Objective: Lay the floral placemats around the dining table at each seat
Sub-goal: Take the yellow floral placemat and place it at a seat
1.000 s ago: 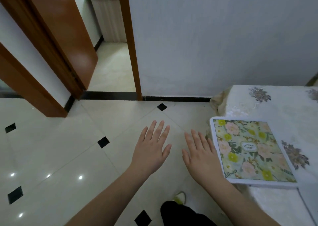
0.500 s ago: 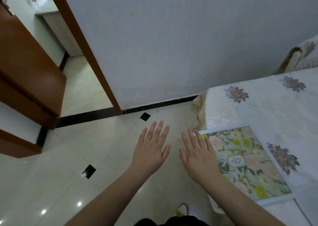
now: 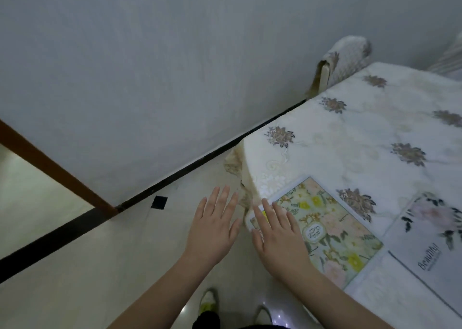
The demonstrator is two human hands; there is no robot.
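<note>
Both hands spread flat, holding nothing: left hand (image 3: 212, 231) over floor, right hand (image 3: 277, 238) over the placemat (image 3: 332, 231), whose long axis runs diagonally away rightward on the counter (image 3: 375, 133); its near corner is hidden.

A: What is blocking the way around the table (image 3: 375, 133)?
B: A covered chair (image 3: 345, 61) is standing at its far edge, against the wall (image 3: 175, 66).
A: And the top?
B: A floral placemat (image 3: 325, 228) is lying near the corner, a grey mat (image 3: 430, 241) just beside it; the cloth beyond is lying open.
</note>
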